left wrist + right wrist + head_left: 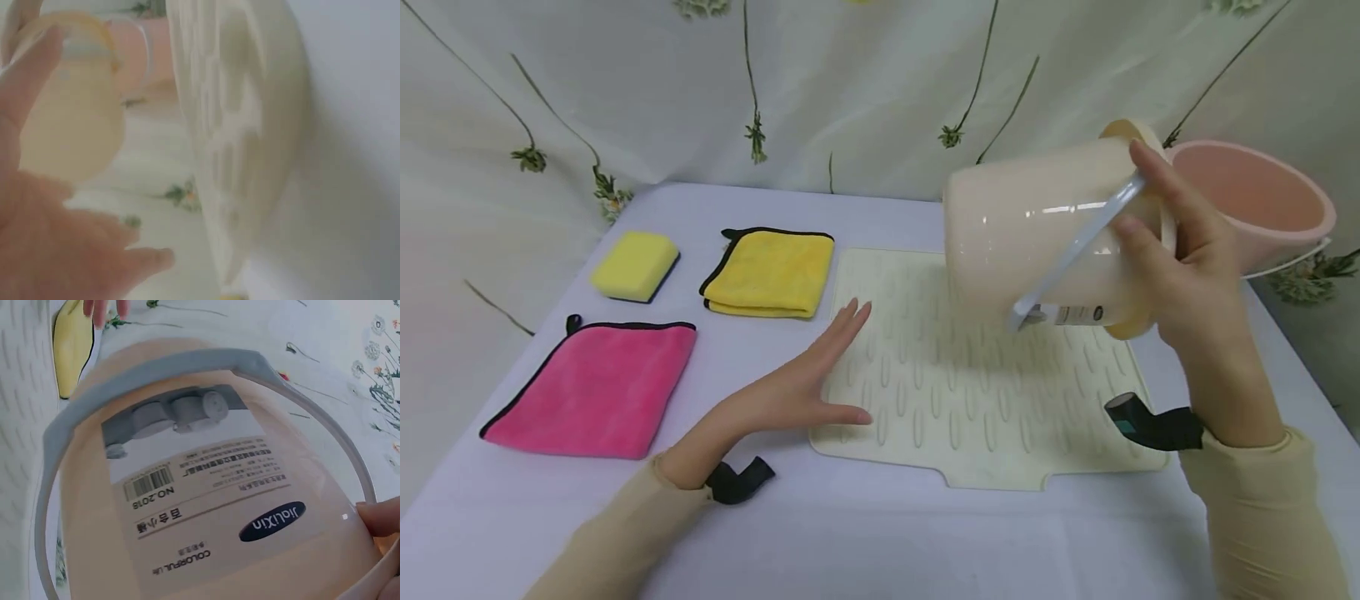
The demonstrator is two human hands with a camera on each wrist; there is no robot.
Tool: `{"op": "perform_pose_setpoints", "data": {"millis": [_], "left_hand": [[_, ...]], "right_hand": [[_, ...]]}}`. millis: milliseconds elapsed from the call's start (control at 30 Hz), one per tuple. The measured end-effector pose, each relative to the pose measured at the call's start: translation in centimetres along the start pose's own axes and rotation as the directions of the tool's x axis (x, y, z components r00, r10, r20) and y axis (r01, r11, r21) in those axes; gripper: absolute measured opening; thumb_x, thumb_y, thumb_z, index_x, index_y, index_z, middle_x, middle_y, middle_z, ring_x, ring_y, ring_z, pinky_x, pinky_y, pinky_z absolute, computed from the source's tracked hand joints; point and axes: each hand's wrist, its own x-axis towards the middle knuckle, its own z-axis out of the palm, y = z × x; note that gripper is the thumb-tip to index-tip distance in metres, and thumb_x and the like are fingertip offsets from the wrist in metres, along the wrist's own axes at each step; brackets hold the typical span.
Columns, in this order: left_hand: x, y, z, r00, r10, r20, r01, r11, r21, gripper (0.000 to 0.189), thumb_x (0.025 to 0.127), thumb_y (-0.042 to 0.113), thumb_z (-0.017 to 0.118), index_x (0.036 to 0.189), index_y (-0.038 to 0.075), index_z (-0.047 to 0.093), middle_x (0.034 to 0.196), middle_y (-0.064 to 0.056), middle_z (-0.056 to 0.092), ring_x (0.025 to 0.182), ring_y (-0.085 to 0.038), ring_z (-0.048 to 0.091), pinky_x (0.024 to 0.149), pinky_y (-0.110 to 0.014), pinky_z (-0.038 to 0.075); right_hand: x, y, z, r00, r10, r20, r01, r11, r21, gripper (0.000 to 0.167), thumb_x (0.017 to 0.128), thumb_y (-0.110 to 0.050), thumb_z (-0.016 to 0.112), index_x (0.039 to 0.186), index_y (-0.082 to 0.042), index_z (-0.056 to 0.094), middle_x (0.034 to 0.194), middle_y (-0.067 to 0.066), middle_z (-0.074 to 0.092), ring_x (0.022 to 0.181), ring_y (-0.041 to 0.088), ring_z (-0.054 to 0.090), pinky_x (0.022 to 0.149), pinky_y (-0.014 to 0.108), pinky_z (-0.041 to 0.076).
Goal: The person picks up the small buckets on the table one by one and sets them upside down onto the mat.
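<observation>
A cream plastic bucket [1030, 225] lies tipped on its side in the air above a cream ridged mat [925, 442]. My right hand [1195, 258] grips its yellow-edged end, thumb and fingers around the edge. A grey-blue handle [1075, 250] crosses the bucket's side. In the right wrist view a printed label [200, 487] with a barcode shows on the wall. My left hand [797, 392], fingers extended and thumb apart, hovers by the mat's left edge and holds nothing. Whether the yellow-edged end is a rim or a lid, I cannot tell.
Behind my right hand is a pink bucket [1247, 183] with a white wire handle. To the left lie a yellow sponge [634, 265], a folded yellow cloth [771, 275] and a pink cloth [598, 387]. A flower-printed curtain [865, 100] hangs behind the white-covered table [865, 542].
</observation>
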Motion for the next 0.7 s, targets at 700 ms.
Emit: {"op": "perform_pose_setpoints", "data": {"millis": [700], "left_hand": [[5.1, 2.6, 2.7, 0.709, 0.181, -0.681, -0.448, 0.862, -0.237, 0.134, 0.067, 0.013, 0.085, 0.141, 0.011, -0.026, 0.154, -0.001, -0.005, 0.134, -0.027, 0.025, 0.103, -0.049, 0.029]], "right_hand": [[-0.6, 2.9, 5.8, 0.904, 0.427, 0.020, -0.210, 0.404, 0.890, 0.054, 0.095, 0.009, 0.040, 0.142, -0.017, 0.034, 0.129, 0.005, 0.039, 0.098, 0.022, 0.057, 0.081, 0.031, 0.050]]}}
